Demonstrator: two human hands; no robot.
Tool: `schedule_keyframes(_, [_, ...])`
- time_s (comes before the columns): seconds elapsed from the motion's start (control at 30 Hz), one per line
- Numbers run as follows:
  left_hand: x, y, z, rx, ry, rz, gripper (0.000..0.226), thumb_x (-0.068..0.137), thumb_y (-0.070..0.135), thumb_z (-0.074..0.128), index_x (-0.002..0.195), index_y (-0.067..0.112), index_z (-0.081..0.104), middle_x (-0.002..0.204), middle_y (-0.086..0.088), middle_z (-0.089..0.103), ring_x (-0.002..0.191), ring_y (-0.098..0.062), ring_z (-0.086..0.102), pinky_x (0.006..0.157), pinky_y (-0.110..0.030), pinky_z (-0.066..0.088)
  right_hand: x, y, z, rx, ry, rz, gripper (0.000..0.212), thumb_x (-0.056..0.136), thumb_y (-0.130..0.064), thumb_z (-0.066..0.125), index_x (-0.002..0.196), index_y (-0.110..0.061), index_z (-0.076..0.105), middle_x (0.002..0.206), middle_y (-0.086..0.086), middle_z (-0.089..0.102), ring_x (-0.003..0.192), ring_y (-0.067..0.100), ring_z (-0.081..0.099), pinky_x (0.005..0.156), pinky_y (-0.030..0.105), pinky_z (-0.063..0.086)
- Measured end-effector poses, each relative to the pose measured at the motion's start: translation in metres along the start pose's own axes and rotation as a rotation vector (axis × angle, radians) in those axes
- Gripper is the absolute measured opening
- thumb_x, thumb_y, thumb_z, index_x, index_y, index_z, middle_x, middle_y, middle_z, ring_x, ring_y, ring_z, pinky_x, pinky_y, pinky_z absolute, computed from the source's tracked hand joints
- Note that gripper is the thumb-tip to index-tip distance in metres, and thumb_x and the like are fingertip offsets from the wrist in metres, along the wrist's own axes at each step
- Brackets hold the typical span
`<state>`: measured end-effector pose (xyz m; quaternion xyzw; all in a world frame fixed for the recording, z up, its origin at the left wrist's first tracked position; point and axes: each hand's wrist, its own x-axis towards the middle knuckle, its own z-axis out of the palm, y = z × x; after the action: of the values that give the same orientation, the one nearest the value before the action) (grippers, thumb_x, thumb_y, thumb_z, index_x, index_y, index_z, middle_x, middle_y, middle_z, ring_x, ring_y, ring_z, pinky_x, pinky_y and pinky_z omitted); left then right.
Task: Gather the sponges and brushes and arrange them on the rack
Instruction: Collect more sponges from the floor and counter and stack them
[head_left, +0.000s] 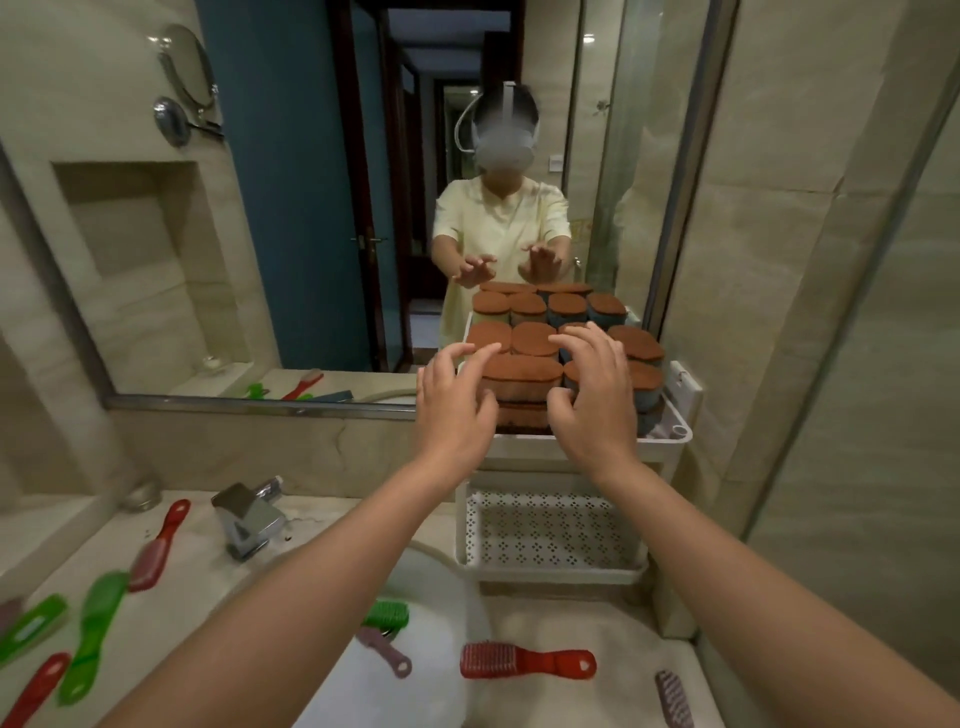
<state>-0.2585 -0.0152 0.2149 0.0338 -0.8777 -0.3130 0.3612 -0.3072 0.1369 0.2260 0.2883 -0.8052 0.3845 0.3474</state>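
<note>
Straight ahead, at twelve o'clock, a wide mirror (322, 208) backs the counter (597, 634). At one o'clock stands the white rack (670, 441), its top shelf packed with brown-topped sponges (535, 338), its lower shelf (550, 530) bare. Both arms reach toward that top shelf: the left hand (457, 405) and the right hand (597, 400) are spread, fingers apart, holding nothing, just at the front sponges. Brushes lie loose: a red brush (524, 661) at six o'clock, a green brush (387, 613) in the sink (441, 587), more at eight o'clock.
</note>
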Motion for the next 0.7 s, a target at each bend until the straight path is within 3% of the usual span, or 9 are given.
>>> schedule_keyframes(0.07, [-0.016,-0.008,-0.014,-0.12,0.057,-0.081,0.05,0.091,0.008,0.047,0.135,0.03,0.047,0.134,0.007,0.038,0.126,-0.01,0.038,0.103,-0.027,0.038,-0.009,-0.024,0.011,0.141,-0.001,-0.065,0.052,0.076,0.003,0.054,0.125,-0.014,0.058,0.13,0.0,0.057,0.134,0.016,0.04,0.115,0.034,0.029])
schedule_keyframes(0.13, [-0.033,-0.018,-0.032,-0.202,0.108,-0.182,0.049,0.09,0.003,0.046,0.131,0.028,0.05,0.132,0.007,0.041,0.121,-0.006,0.042,0.094,-0.013,0.034,-0.021,-0.048,0.027,0.24,-0.05,-0.081,0.053,0.076,0.003,0.055,0.126,-0.015,0.057,0.127,0.0,0.059,0.125,0.014,0.046,0.107,0.03,0.038])
schedule_keyframes(0.27, [-0.075,-0.046,-0.074,-0.294,0.252,-0.318,0.045,0.087,-0.001,0.044,0.118,0.031,0.053,0.121,0.008,0.046,0.11,-0.01,0.053,0.097,-0.025,0.044,-0.048,-0.093,0.065,0.348,-0.249,-0.087,0.056,0.075,-0.003,0.054,0.13,-0.015,0.052,0.13,0.001,0.055,0.123,0.017,0.048,0.107,0.036,0.039])
schedule_keyframes(0.43, [-0.141,-0.088,-0.136,-0.179,0.355,-0.5,0.042,0.088,0.0,0.045,0.115,0.03,0.054,0.122,0.005,0.053,0.102,-0.009,0.058,0.09,-0.023,0.047,-0.094,-0.156,0.106,0.488,-0.494,-0.069,0.056,0.077,-0.012,0.055,0.132,-0.019,0.049,0.133,-0.003,0.049,0.124,0.013,0.046,0.105,0.03,0.038])
schedule_keyframes(0.6, [-0.222,-0.12,-0.201,-0.093,0.514,-0.648,0.037,0.089,0.003,0.049,0.107,0.035,0.054,0.12,0.004,0.058,0.098,-0.009,0.059,0.094,-0.034,0.049,-0.152,-0.23,0.145,0.637,-0.694,-0.103,0.049,0.078,-0.012,0.057,0.124,-0.029,0.051,0.125,-0.012,0.05,0.118,0.008,0.049,0.097,0.029,0.043])
schedule_keyframes(0.7, [-0.277,-0.129,-0.243,-0.047,0.623,-0.766,0.037,0.088,0.008,0.049,0.101,0.042,0.054,0.121,0.008,0.057,0.095,-0.006,0.062,0.095,-0.039,0.05,-0.19,-0.282,0.158,0.702,-0.815,-0.185,0.047,0.078,-0.016,0.056,0.125,-0.021,0.052,0.125,-0.006,0.053,0.117,0.009,0.048,0.097,0.029,0.042])
